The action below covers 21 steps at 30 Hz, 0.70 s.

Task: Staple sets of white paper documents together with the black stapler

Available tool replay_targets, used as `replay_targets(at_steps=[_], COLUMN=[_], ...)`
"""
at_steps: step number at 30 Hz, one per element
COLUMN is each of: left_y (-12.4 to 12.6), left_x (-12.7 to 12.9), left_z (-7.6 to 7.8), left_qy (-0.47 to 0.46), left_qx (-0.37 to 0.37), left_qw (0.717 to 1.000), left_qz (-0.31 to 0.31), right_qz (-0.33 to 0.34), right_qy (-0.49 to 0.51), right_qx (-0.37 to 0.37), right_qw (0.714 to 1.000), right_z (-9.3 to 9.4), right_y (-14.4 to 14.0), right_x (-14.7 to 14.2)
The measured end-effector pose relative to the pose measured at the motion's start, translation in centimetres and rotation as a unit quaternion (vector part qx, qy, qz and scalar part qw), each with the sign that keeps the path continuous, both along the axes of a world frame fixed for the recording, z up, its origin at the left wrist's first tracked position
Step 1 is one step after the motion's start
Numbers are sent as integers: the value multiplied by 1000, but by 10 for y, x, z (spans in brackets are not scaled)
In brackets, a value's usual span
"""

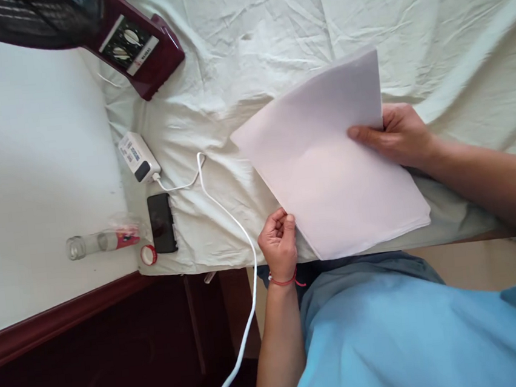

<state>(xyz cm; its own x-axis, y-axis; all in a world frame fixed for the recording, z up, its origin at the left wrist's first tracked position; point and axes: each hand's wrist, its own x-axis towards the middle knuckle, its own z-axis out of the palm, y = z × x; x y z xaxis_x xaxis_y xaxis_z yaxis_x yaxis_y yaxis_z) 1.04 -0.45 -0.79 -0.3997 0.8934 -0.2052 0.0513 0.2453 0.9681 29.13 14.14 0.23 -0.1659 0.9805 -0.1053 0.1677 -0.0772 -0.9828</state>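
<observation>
Between both hands' grip, left hand [279,240], right hand [398,135], lies paper stack [328,162].

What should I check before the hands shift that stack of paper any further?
1. Right hand grips the paper stack at its far edge, thumb on top: ok.
2. Left hand at the stack's near corner, fingers curled against it: ok.
3. Stack edges aligned: not ok, near sheets fan slightly.
4. White cable clear of the stack: ok, though close to the left hand.
5. Phone and charger away from the paper: ok.
6. Anything under the stack: cannot tell.
</observation>
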Motion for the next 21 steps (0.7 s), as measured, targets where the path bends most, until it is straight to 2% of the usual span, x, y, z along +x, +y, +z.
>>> replay_targets(at_steps=[6,15,21], left_y=[3,4,-2], left_x=[-3,-3,-3], left_z=[3,4,1], left_qy=[-5,38,23], left_qx=[-25,8,14], left_qw=[999,999,1000], left_qz=[-43,-28,-17], right_qz=[-10,8,15], right_qy=[74,83,91], right_qx=[-21,-22,-14], right_qw=[997,996,996], right_z=[0,-3,-5], right_y=[3,8,7], right_x=[-3,-1,0])
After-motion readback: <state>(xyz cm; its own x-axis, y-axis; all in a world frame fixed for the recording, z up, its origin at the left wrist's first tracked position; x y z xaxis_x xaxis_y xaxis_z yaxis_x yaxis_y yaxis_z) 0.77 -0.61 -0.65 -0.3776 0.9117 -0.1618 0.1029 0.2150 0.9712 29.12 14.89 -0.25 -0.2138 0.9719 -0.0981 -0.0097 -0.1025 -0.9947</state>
